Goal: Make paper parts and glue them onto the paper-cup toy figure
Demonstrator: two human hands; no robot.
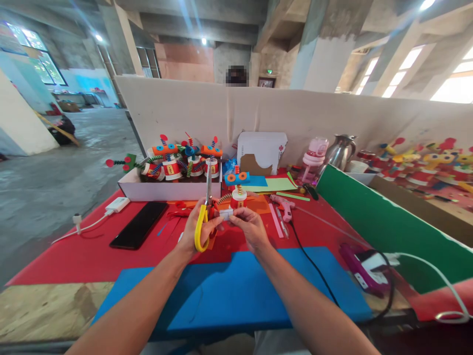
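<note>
Pinching a small white piece [225, 214] between left hand [199, 226] and right hand [250, 226], midway along the surface [55, 305], in from its near edge. Gripping yellow scissors [201, 229] in the left too, partly covering the base of a blue-headed figure [238, 197].

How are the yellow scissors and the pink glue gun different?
The yellow scissors are in the left hand, tips pointing up in the picture; the pink glue gun lies on the red tabletop. The scissors are yellow and silvery; the glue gun is pink. A black cord runs from the glue gun; none shows on the scissors. Both have bright colours.
</note>
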